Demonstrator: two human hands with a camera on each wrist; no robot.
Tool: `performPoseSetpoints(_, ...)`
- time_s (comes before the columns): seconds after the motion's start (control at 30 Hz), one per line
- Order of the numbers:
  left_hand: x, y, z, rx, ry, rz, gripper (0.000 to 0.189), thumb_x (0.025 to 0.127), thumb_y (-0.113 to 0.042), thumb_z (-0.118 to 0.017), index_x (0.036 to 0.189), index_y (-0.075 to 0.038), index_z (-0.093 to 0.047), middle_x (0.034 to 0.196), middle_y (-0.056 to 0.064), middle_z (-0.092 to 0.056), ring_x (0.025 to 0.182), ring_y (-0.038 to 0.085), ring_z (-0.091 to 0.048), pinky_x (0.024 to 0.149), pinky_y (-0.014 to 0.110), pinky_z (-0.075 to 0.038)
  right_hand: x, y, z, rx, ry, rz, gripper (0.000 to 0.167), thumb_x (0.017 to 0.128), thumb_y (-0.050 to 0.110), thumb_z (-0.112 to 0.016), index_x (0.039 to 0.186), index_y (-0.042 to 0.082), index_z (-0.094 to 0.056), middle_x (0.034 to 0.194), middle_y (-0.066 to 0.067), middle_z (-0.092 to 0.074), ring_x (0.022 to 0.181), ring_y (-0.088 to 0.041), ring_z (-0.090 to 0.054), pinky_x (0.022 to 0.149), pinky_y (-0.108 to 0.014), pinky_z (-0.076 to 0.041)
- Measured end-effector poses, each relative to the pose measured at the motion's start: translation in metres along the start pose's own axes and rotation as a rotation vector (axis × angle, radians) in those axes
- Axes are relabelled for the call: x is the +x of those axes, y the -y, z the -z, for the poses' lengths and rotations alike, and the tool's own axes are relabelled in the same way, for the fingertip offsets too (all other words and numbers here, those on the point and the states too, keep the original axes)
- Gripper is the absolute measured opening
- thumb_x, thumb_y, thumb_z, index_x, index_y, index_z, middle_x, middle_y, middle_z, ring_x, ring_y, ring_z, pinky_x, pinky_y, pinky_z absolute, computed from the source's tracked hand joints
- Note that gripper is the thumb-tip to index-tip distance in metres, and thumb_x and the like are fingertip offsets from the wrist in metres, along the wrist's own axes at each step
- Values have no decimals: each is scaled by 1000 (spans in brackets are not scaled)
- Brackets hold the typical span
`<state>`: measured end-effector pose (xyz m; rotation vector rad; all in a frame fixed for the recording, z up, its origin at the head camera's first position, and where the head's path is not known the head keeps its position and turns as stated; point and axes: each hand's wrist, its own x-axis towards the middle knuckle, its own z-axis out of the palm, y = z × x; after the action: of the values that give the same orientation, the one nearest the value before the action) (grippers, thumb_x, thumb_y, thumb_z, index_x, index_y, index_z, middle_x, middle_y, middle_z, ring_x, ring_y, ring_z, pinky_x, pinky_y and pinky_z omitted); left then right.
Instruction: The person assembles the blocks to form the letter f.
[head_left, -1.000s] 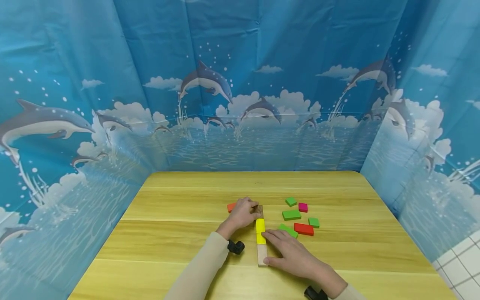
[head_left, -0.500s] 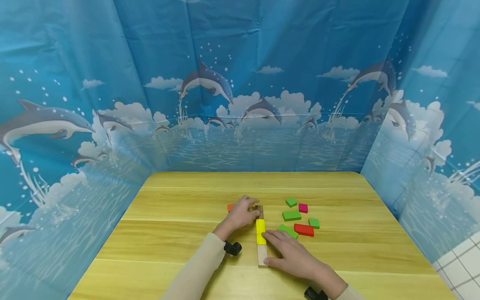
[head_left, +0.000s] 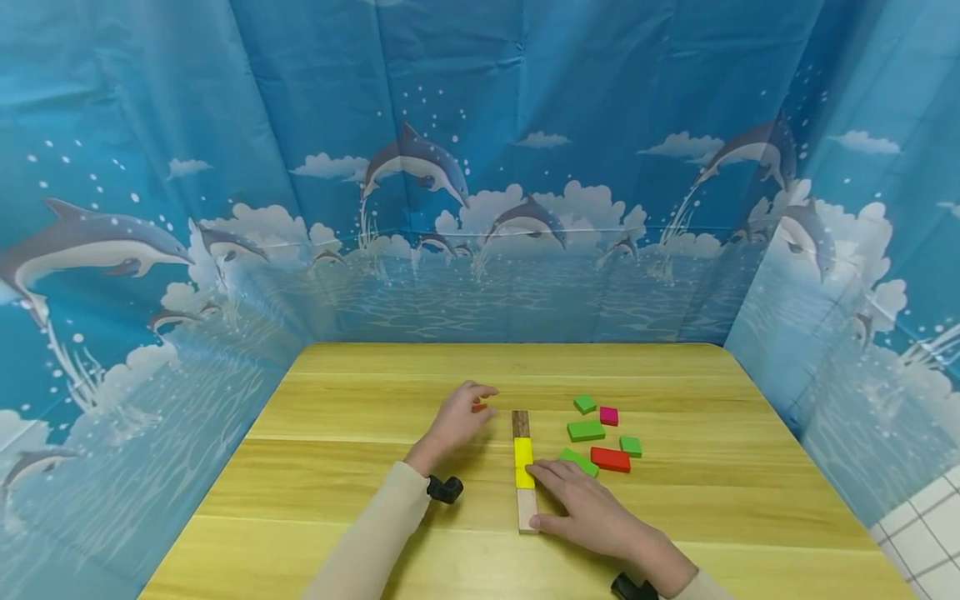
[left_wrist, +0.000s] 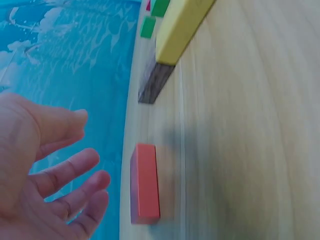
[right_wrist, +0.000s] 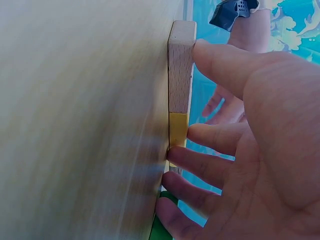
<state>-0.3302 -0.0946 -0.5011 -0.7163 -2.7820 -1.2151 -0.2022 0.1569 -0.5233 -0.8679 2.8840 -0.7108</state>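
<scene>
A straight row of blocks lies on the table, with a dark brown block [head_left: 521, 423] at the far end. Yellow [head_left: 522, 454] fills its middle and a pale wood block [head_left: 527, 508] forms the near end. My right hand [head_left: 588, 508] rests along the row's right side, fingers fairly straight; the index fingertip touches the yellow part and the thumb the pale block. Left of the row, my left hand [head_left: 456, 417] hovers with spread fingers and holds nothing. Beneath it is an orange-red block [left_wrist: 146, 185], mostly hidden in the head view.
Right of the row lie several loose blocks: a red block [head_left: 611, 459], a magenta block [head_left: 608, 416], a long green block [head_left: 586, 431] and small green ones [head_left: 630, 447]. Another green block [head_left: 579, 461] sits close by my right fingers. A dolphin-print curtain [head_left: 517, 292] backs the table.
My left hand has left the dark brown block and moved left and slightly away from me, over the orange-red block. The right hand has stayed at the row.
</scene>
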Motion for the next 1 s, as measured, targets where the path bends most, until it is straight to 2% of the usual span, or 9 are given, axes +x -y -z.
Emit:
performPoseSetpoints(0.1,0,7,4,-5,-13,20,38,101,-16,-64,138,-10,-62,128,15,-59,116,29,-59,94,43,-52,-1,0,0,8,4,3,76,94,61,-62,152,15,-46,153,-6,-45,141,-32,-39,108,-58,-37)
performPoseSetpoints(0.2,0,13,6,6,-29,50,37,101,-16,-64,137,-8,-63,126,14,-60,113,30,-60,90,43,-53,-2,1,1,15,3,-1,75,94,60,-62,152,15,-46,153,-6,-45,141,-33,-39,108,-58,-37)
performPoseSetpoints(0.33,1,20,5,20,-53,84,34,101,-17,-64,133,-7,-66,121,12,-61,106,27,-62,82,39,-56,-3,2,2,18,-3,-8,75,94,59,-63,152,15,-47,152,-7,-45,140,-33,-39,108,-58,-37)
performPoseSetpoints(0.53,2,29,1,52,-66,103,31,100,-17,-66,128,-4,-69,115,12,-64,102,25,-61,83,39,-54,-3,0,1,13,-2,-4,76,93,60,-63,152,14,-47,152,-7,-46,140,-32,-39,108,-58,-37)
performPoseSetpoints(0.73,4,34,-2,91,-55,89,29,99,-17,-68,124,-5,-72,110,11,-65,96,24,-58,79,38,-52,-2,-2,0,2,-6,-3,77,93,62,-62,152,15,-47,152,-6,-45,140,-32,-39,107,-57,-38)
performPoseSetpoints(1.0,3,31,0,136,-76,139,23,96,-19,-71,116,-9,-77,105,7,-62,95,25,-48,79,39,-46,0,0,1,2,-1,11,76,93,61,-62,152,15,-47,152,-6,-45,140,-33,-39,108,-58,-37)
